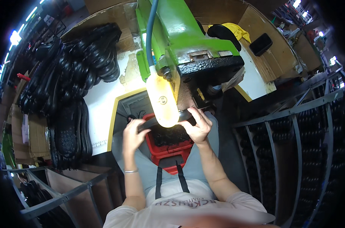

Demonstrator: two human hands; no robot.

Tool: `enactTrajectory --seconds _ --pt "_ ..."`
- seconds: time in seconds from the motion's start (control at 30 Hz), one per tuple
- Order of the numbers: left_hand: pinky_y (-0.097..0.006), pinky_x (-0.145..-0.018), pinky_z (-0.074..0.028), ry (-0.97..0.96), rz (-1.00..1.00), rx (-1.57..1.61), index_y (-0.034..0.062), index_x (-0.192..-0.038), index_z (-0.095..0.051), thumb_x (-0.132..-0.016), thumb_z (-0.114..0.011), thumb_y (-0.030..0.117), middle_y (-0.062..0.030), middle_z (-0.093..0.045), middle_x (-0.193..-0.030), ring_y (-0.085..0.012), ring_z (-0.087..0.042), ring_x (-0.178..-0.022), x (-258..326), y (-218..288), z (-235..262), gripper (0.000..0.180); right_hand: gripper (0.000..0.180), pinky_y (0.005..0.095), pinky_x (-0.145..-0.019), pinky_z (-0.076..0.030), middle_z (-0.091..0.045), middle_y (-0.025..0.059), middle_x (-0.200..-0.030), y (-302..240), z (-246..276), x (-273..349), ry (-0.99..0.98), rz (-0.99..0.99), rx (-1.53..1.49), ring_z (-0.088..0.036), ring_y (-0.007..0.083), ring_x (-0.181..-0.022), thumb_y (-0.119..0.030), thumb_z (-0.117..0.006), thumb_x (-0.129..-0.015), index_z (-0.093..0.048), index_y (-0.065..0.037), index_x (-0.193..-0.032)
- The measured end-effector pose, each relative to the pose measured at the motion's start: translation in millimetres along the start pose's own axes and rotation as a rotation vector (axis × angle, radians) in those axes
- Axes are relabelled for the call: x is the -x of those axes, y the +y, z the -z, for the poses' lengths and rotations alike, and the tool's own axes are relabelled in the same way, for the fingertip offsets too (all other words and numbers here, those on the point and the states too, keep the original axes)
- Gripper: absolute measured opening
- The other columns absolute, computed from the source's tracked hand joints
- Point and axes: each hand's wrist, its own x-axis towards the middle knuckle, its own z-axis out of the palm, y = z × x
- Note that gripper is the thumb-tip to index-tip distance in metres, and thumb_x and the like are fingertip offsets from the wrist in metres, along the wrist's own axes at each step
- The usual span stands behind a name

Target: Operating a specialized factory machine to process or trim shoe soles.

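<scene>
A dark shoe sole point(149, 124) is stretched between my two hands, below the head of a green machine point(197, 32). My left hand point(133, 136) is closed round the left end of the sole. My right hand point(200, 126) pinches its other end, close to the machine's working part. A bright, rounded yellowish lamp point(162, 102) hangs in front and hides the middle of the sole. Under my hands, between my knees, is a red plastic crate point(172, 156) with dark scraps in it.
Black soles point(75, 68) lie heaped on the white table at the left, with a neat stack point(70, 133) nearer me. Metal racks point(265, 118) holding dark soles stand at the right, and a metal-framed cart point(68, 195) at lower left. Cardboard at the far right carries a black phone point(261, 44).
</scene>
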Motion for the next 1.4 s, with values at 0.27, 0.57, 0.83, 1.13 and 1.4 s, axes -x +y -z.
enactTrajectory --seconds 0.27,0.57,0.83,1.13,1.4 --pt "-0.036 -0.088 -0.047 0.225 -0.093 0.564 0.0004 -0.107 -0.059 -0.066 -0.084 0.012 -0.0098 -0.064 -0.099 -0.0234 -0.06 -0.094 -21.8 62.9 -92.8 0.049 0.052 0.031 -0.079 -0.054 -0.067 0.0154 -0.104 29.9 -2.5 20.4 0.001 -0.123 -0.213 -0.067 0.0245 -0.092 0.001 -0.083 -0.061 -0.064 0.004 -0.108" --pt "-0.027 -0.086 -0.045 0.26 0.041 1.207 0.0044 -0.108 -0.054 -0.069 -0.087 0.014 -0.003 -0.059 -0.103 -0.0138 -0.057 -0.093 -17.5 80.8 -131.6 0.052 0.037 0.0266 -0.087 -0.046 -0.06 0.0045 -0.104 132.6 20.7 109.1 0.233 -0.937 -0.973 -0.057 0.0135 -0.096 -0.003 -0.068 -0.082 -0.053 -0.003 -0.117" --pt "-0.031 -0.088 -0.051 0.257 -0.062 1.014 -0.0034 -0.117 -0.052 -0.063 -0.076 -0.012 -0.0092 -0.059 -0.113 -0.0186 -0.06 -0.1 -14.6 69.6 -94.9 0.06 0.041 0.0234 -0.077 -0.043 -0.052 0.0006 -0.094 83.0 96.4 16.2 0.303 -0.49 -0.135 -0.05 0.0107 -0.083 -0.008 -0.084 -0.07 -0.055 -0.004 -0.099" --pt "-0.044 -0.09 -0.054 0.283 0.026 1.373 0.0023 -0.114 -0.05 -0.07 -0.079 -0.002 -0.0144 -0.059 -0.109 -0.03 -0.059 -0.11 3.6 46.1 -38.3 0.053 0.042 0.0279 -0.072 -0.044 -0.051 0.006 -0.09 21.8 60.1 -18.7 0.101 -0.292 -0.093 -0.053 0.0171 -0.08 -0.002 -0.084 -0.062 -0.055 -0.004 -0.092" --pt "-0.04 -0.084 -0.057 0.379 0.029 1.18 0.0046 -0.113 -0.048 -0.071 -0.082 0.009 -0.0081 -0.053 -0.108 -0.0208 -0.059 -0.096 58.7 -7.4 25.5 0.054 0.029 0.0306 -0.076 -0.049 -0.066 0.011 -0.089 31.2 -3.4 29.9 -0.133 -0.421 -0.366 -0.063 0.0203 -0.084 -0.002 -0.082 -0.064 -0.066 0.001 -0.088"
